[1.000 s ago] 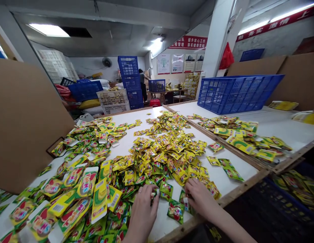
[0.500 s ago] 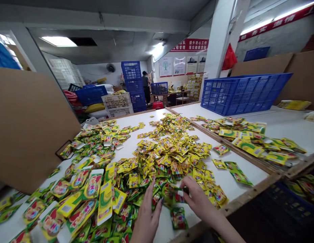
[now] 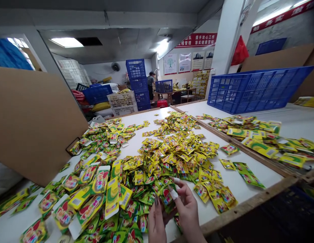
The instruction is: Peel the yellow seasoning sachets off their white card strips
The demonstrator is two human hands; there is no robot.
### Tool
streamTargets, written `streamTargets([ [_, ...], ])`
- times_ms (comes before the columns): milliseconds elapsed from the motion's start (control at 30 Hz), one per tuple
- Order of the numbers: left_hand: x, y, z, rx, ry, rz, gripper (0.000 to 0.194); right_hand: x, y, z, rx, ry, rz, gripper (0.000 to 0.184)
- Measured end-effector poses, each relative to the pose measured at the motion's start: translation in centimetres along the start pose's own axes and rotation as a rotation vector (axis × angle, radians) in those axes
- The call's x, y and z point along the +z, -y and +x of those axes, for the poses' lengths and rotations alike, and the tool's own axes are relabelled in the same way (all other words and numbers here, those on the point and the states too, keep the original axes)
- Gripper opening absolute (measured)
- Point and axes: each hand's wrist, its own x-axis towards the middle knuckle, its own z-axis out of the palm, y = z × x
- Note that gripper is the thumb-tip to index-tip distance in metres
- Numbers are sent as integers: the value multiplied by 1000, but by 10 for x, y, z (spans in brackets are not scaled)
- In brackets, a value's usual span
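A white table (image 3: 233, 180) is strewn with many small yellow and green sachets (image 3: 172, 152). Larger hang-tab packets (image 3: 101, 192) lie at the near left. My left hand (image 3: 157, 221) and my right hand (image 3: 183, 206) are raised together just above the near edge of the pile. Between them they hold a small bunch of green sachets (image 3: 167, 199). My right fingers pinch its top while my left fingers close on its left side.
A tall brown cardboard sheet (image 3: 32, 125) stands along the left. A wooden strip (image 3: 238, 145) separates a second table bearing more packets (image 3: 260, 138) and a blue crate (image 3: 255, 89). Stacked blue crates (image 3: 136, 82) and a person (image 3: 151, 86) stand far back.
Both hands lifted off the table and came together near the front edge, gathering green sachets between them. The camera view shifted slightly left.
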Motion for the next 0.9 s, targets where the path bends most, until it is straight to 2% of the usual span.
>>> streamTargets([
  [100,-3,1,-3,128,45,69,56,1,9,-4,53,165,-36,27],
  [167,-7,-6,-4,288,88,236,44,-3,17,-3,178,347,-54,39],
  [233,-14,-19,-5,465,138,449,37,-8,23,0,308,528,-106,40],
  [300,-26,-37,-4,595,141,676,35,-14,24,3,377,601,-178,36],
  [367,-43,-61,1,647,30,934,33,-21,20,7,392,542,-222,38],
  [433,-64,-87,12,638,-188,1207,40,-28,14,10,404,471,-237,41],
  [500,-85,-107,27,539,-396,1426,54,-31,7,11,441,454,-228,44],
  [567,-100,-119,39,397,-480,1565,63,-31,1,9,447,468,-210,43],
  [600,-105,-121,44,349,-468,1603,63,-30,-1,7,418,480,-206,42],
  [667,-108,-121,45,329,-417,1617,60,-26,-2,2,264,518,-243,33],
  [767,-101,-116,30,463,-305,1540,54,-21,-1,-3,-115,647,-484,18],
  [833,-93,-111,13,547,-118,1430,49,-19,-1,-3,-355,723,-710,18],
  [900,-86,-108,-3,558,117,1247,52,-18,0,-3,-548,797,-839,24],
])
